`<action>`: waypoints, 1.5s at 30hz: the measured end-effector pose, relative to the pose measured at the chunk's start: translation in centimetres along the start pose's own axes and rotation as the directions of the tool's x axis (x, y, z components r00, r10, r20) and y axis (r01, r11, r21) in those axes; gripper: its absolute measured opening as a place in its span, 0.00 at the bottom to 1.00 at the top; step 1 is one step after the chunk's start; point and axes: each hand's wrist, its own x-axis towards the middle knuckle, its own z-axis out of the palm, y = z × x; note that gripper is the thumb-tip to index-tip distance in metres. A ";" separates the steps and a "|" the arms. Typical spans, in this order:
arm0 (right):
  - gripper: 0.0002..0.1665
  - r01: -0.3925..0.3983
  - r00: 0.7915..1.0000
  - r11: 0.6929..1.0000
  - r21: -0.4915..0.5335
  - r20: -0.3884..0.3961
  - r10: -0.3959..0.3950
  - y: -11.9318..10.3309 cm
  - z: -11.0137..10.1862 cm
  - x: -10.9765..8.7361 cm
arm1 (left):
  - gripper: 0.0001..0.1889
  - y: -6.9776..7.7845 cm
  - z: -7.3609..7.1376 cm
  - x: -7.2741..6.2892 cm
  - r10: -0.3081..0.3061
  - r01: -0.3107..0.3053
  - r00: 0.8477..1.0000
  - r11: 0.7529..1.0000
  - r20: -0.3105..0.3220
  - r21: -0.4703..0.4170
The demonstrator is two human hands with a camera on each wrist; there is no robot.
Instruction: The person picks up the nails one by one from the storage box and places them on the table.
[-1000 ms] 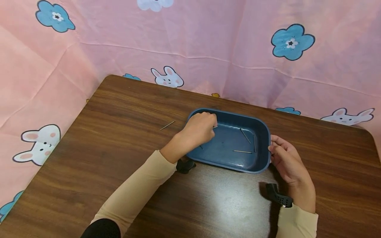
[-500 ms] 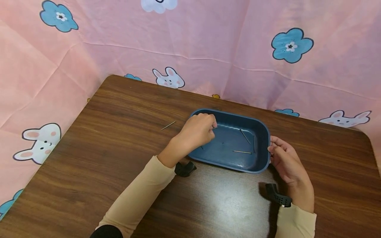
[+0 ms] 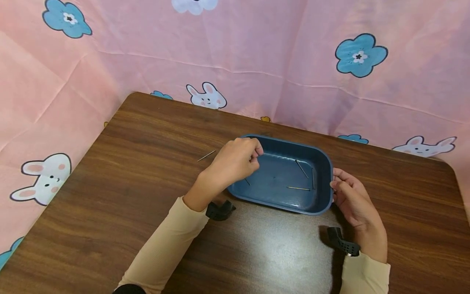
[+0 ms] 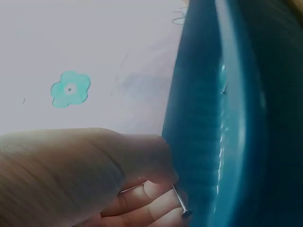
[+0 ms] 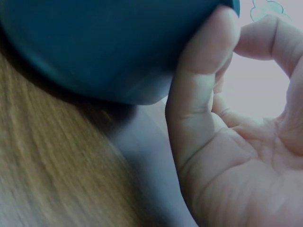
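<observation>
In the head view a blue plastic tray (image 3: 279,204) sits on the table with several thin nails (image 3: 298,188) lying inside. My left hand (image 3: 231,161) is over the tray's left end, fingers curled. The left wrist view shows it pinching a nail (image 4: 180,198), whose flat dark head points down and away from the thumb. A second thin metallic line crosses the fingers behind. At the tray's right end, my right hand (image 3: 354,196) holds the rim between thumb and fingers. One loose nail (image 3: 206,155) lies on the table left of the tray.
The brown wooden table (image 3: 147,163) reaches back to a pink cloth (image 3: 257,49) printed with rabbits and flowers. A black wrist mount hangs by each forearm, the left mount (image 3: 220,210) close to the tray's front edge.
My left hand has shifted a little left, and the nail tip seen past its fingers no longer shows in the head view. The right hand and tray stay in place.
</observation>
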 end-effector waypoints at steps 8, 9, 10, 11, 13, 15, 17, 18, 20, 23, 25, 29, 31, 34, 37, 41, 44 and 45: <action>0.21 0.012 1.000 1.000 0.018 0.017 -0.013 0.2 0.1 0.0 | 0.13 -0.5 -0.4 -0.4 -0.015 0.014 0.999 0.998 -0.028 -0.058; 0.21 0.013 1.000 1.000 0.022 0.014 -0.013 0.2 0.1 0.0 | 0.13 -0.5 -0.4 -0.4 -0.011 0.009 0.999 0.998 -0.033 -0.057; 0.22 0.013 1.000 1.000 0.025 0.009 -0.013 0.2 0.1 0.0 | 0.13 -0.5 -0.3 -0.5 -0.008 0.006 0.999 0.998 -0.037 -0.056; 0.22 0.013 1.000 1.000 0.029 0.005 -0.013 0.3 0.1 0.0 | 0.13 -0.5 -0.2 -0.6 -0.006 0.004 0.999 0.998 -0.038 -0.055; 0.22 0.010 1.000 0.999 0.035 -0.002 -0.010 0.4 0.2 -0.1 | 0.13 -0.5 -0.1 -0.6 -0.005 0.003 0.999 0.999 -0.042 -0.054; 0.22 0.011 1.000 0.999 0.038 -0.007 -0.010 0.4 0.2 -0.1 | 0.13 -0.4 0.0 -0.6 -0.004 0.001 0.999 0.999 -0.043 -0.055; 0.22 0.014 1.000 0.999 0.037 -0.008 -0.014 0.4 0.1 -0.3 | 0.12 -0.2 0.2 -0.5 0.006 -0.008 0.999 0.998 -0.039 -0.060; 0.22 0.017 1.000 0.999 0.036 -0.009 -0.017 0.3 0.1 -0.3 | 0.12 -0.1 0.3 -0.5 0.011 -0.013 0.999 0.998 -0.035 -0.063; 0.22 0.024 1.000 0.999 0.027 -0.009 -0.023 0.2 0.0 -0.4 | 0.12 0.0 0.4 -0.4 0.018 -0.020 0.999 0.997 -0.028 -0.073; 0.21 0.025 1.000 1.000 0.012 -0.009 -0.025 0.1 -0.1 -0.4 | 0.13 0.1 0.3 -0.3 0.008 -0.011 0.999 0.995 -0.031 -0.094; 0.21 0.018 1.000 1.000 0.002 -0.013 -0.018 0.0 -0.2 -0.3 | 0.13 0.1 0.2 -0.4 -0.002 -0.002 0.999 0.994 -0.034 -0.111; 0.20 0.004 1.000 1.000 -0.002 -0.026 -0.004 0.1 -0.2 -0.2 | 0.13 0.0 0.1 -0.6 -0.013 0.008 0.999 0.989 -0.030 -0.147; 0.20 0.001 1.000 1.000 -0.001 -0.030 -0.001 0.1 -0.1 -0.2 | 0.13 -0.1 0.0 -0.7 -0.021 0.016 0.999 0.986 -0.027 -0.164; 0.20 0.002 1.000 1.000 0.003 -0.027 -0.002 0.2 -0.1 -0.2 | 0.13 -0.2 0.0 -0.8 -0.037 0.031 0.999 0.980 -0.027 -0.195; 0.20 0.007 1.000 1.000 0.012 -0.016 -0.006 0.1 -0.1 -0.1 | 0.13 -0.3 -0.2 -0.9 -0.051 0.043 0.998 0.972 -0.031 -0.230; 0.20 0.004 1.000 1.000 0.015 -0.008 -0.004 0.0 -0.1 -0.1 | 0.13 -0.3 -0.5 -1.0 -0.062 0.051 0.998 0.965 -0.032 -0.255; 0.19 -0.005 1.000 1.000 0.007 -0.013 0.005 0.0 -0.2 0.0 | 0.13 -0.4 -0.6 -1.0 -0.061 0.052 0.998 0.963 -0.025 -0.266; 0.19 -0.009 1.000 1.000 0.005 -0.017 0.009 0.0 -0.1 0.0 | 0.13 -0.5 -0.6 -1.0 -0.062 0.054 0.998 0.961 -0.021 -0.272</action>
